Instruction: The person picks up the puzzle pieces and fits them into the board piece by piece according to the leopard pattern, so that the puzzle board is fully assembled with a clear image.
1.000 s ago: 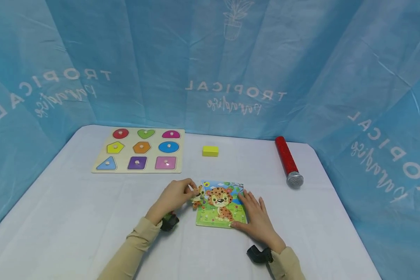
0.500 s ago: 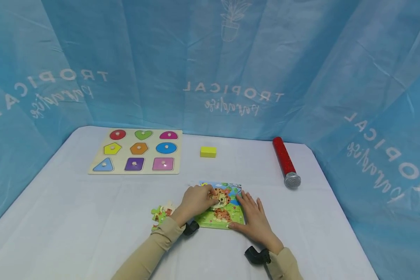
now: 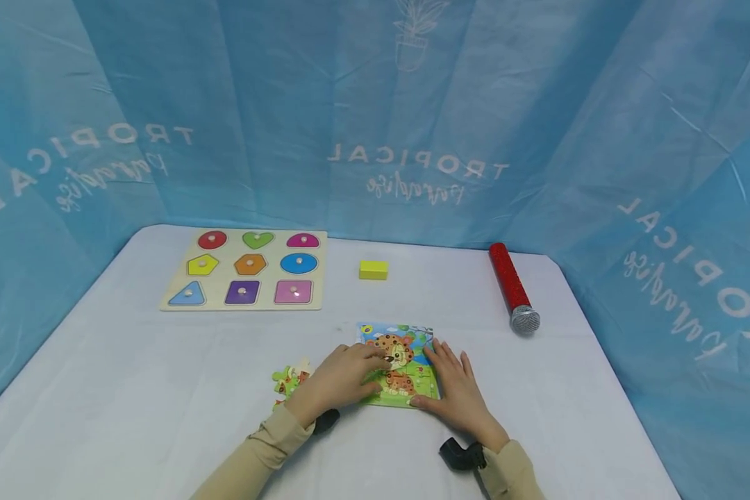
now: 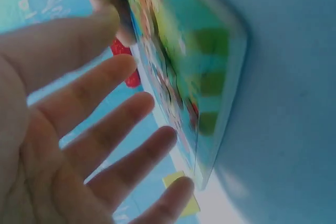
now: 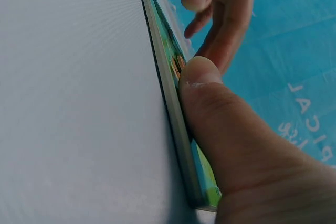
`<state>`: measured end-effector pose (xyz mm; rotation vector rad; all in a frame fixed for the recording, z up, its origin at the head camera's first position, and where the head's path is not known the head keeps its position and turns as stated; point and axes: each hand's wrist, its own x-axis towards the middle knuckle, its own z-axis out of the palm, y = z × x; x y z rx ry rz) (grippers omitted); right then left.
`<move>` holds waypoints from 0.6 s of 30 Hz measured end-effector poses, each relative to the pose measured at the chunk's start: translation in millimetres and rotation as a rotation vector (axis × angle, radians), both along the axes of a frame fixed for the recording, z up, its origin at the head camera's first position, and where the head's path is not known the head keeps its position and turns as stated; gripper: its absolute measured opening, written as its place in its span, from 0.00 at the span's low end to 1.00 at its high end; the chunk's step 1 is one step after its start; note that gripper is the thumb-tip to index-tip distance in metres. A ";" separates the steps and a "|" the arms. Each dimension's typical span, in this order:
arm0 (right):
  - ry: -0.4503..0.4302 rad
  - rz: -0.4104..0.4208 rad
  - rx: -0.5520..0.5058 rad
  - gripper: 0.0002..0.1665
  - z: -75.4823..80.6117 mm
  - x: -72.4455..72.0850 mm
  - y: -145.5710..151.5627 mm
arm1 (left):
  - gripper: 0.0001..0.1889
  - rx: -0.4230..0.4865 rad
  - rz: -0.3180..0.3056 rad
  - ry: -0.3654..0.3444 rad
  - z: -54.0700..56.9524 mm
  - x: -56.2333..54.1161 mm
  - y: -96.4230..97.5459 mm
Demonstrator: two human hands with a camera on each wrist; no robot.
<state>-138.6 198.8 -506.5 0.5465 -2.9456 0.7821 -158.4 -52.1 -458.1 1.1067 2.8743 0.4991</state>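
Observation:
A jigsaw puzzle [image 3: 406, 378] with a cartoon leopard lies at the middle of the table. My left hand [image 3: 342, 378] reaches over its left side, hiding part of the picture. In the left wrist view, that hand's fingers [image 4: 113, 145] are spread and nearly straight, with nothing between them and the thumb. My right hand [image 3: 457, 394] rests along the puzzle's right side, fingers extended, thumb by the near right corner. The right wrist view shows this thumb [image 5: 220, 108] against the puzzle's edge. Loose puzzle pieces [image 3: 285, 380] lie left of the puzzle, partly behind my left wrist.
A wooden peg board [image 3: 269, 300] with coloured shapes lies at the back left. Behind the puzzle is a yellow block [image 3: 373, 270]. A red microphone [image 3: 511, 285] lies at the back right. Blue curtain [image 3: 287, 139] surrounds the table's back and sides.
My left hand brought a puzzle piece from the left over onto the puzzle, then let go and spread its fingers, drawing back slightly left. My right hand has stayed in place.

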 end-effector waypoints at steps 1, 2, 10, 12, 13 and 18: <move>0.001 0.000 -0.001 0.56 -0.3 -0.1 0.4 | 0.20 -0.021 -0.017 -0.006 -0.8 1.5 -0.3; 0.003 0.000 -0.003 0.56 -0.8 -0.1 0.6 | 0.22 -0.042 -0.031 -0.011 -1.4 2.8 -0.6; 0.041 0.001 0.000 0.56 -5.3 -0.4 0.5 | 0.31 -0.114 -0.058 -0.089 -1.8 7.6 0.3; 0.038 0.000 -0.002 0.56 -4.9 -0.6 0.6 | 0.32 -0.126 -0.058 -0.094 -1.4 7.9 2.0; 0.031 -0.001 -0.001 0.56 -4.6 -0.7 0.6 | 0.32 -0.133 -0.060 -0.090 -1.3 7.9 2.8; -0.001 -0.007 0.005 0.57 -2.3 -1.0 0.4 | 0.30 -0.142 -0.055 -0.069 -1.0 6.4 5.3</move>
